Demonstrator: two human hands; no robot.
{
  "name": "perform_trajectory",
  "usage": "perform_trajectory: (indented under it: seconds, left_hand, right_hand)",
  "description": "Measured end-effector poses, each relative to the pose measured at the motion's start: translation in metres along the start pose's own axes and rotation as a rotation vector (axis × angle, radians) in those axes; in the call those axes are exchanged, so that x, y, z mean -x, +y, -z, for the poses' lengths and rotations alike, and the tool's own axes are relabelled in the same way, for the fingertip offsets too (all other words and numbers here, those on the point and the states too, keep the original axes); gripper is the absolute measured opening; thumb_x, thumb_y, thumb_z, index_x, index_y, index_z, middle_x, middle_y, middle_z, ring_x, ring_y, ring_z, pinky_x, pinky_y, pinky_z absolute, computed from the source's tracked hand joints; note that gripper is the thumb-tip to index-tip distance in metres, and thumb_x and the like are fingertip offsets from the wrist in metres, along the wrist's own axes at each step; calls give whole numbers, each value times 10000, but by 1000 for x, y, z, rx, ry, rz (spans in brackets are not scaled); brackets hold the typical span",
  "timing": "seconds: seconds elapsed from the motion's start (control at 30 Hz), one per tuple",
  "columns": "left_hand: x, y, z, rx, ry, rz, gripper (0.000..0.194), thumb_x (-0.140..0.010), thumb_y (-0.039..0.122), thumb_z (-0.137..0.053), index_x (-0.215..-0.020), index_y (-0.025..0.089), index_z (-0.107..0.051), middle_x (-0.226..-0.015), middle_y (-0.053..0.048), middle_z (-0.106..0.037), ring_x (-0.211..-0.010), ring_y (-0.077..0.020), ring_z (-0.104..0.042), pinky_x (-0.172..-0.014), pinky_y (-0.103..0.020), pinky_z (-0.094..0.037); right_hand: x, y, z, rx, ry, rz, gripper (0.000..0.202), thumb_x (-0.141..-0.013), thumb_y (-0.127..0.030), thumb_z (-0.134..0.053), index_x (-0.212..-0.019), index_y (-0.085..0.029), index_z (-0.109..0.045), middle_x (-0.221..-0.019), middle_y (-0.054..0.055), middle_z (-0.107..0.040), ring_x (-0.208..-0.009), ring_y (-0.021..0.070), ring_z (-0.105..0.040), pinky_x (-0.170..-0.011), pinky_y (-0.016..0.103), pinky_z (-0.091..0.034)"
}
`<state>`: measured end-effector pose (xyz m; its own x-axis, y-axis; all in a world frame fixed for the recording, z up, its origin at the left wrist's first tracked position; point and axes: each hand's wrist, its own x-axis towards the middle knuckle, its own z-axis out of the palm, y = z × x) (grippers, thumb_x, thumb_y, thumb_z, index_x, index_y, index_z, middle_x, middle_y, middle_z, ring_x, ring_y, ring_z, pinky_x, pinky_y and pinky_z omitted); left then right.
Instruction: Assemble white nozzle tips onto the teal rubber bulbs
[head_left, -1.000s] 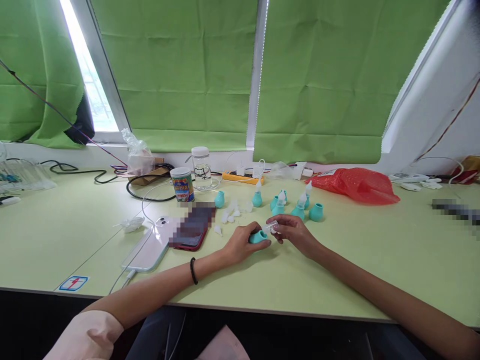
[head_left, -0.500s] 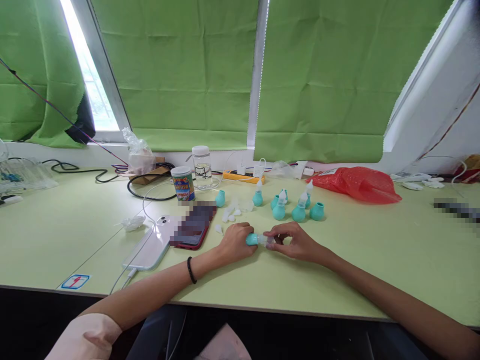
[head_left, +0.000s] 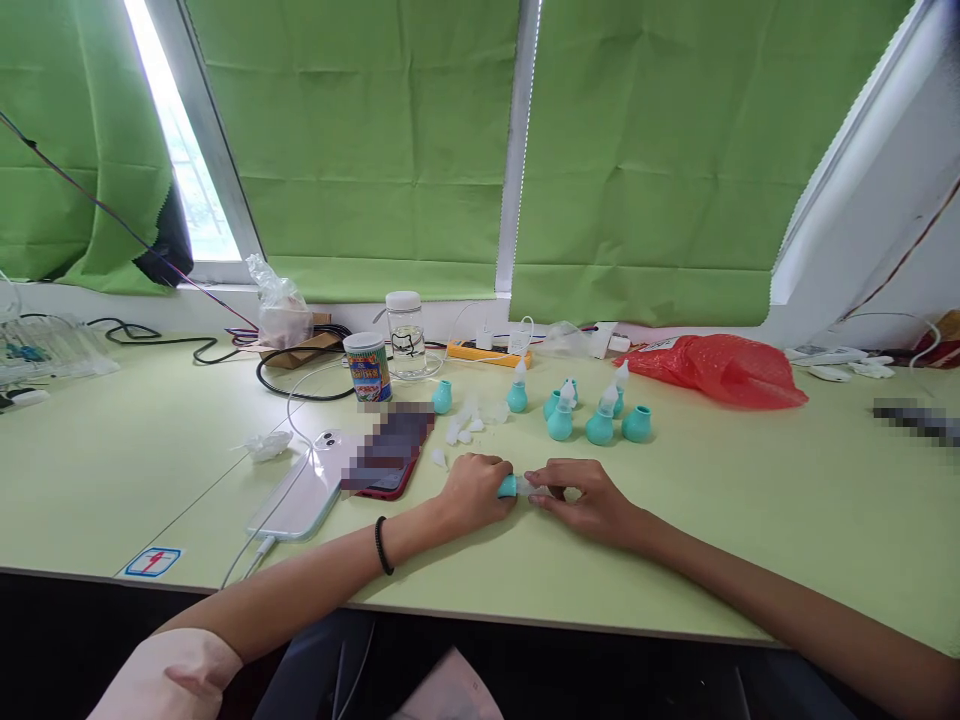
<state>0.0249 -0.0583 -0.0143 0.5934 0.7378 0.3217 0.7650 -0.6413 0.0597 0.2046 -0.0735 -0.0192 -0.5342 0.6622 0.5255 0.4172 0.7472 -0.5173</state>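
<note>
My left hand (head_left: 478, 490) is wrapped round a teal bulb (head_left: 508, 486), of which only the neck end shows. My right hand (head_left: 585, 497) pinches a clear tip (head_left: 529, 488) that meets the bulb's opening. Beyond my hands stand several teal bulbs: some carry clear pointed tips, like the one at the centre (head_left: 517, 397), while the right one (head_left: 637, 424) and the left one (head_left: 442, 397) have open tops. Small translucent pieces (head_left: 469, 420) lie loose between the left bulb and the others.
Left of my hands lie a dark phone (head_left: 397, 455) with a red edge and a white phone (head_left: 300, 495) with a cable. Behind are a patterned can (head_left: 368, 370), a lidded jar (head_left: 406, 340), a yellow power strip (head_left: 487, 354) and a red plastic bag (head_left: 720, 370).
My left hand covers more of the teal bulb than before. The fingers of my right hand have moved slightly left, closer to the bulb. The whole view has shifted a little.
</note>
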Motion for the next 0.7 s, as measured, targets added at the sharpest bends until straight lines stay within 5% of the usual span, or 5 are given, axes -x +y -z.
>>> perform_trajectory:
  seconds: [0.37, 0.7]
  left_hand:
    - [1, 7, 7, -130, -52, -73, 144, -647, 199, -457, -730, 125, -548, -705, -93, -587, -664, -220, -565, -524, -284, -388]
    - [2, 8, 5, -252, -49, -156, 147, -690, 144, -408, -767, 118, -531, -723, -98, -570, -662, -213, -548, -478, -276, -379]
  right_hand:
    - [-7, -5, 0, -457, -60, -448, 304, -525, -327, -675, -768, -143, -671, -498, -4, -537, -386, 47, -344, -327, 182, -291]
    - [-12, -3, 5, -618, -149, -628, 294, -487, -295, -695, -711, -108, -656, -525, 17, -603, -370, 52, -407, -297, 166, -307]
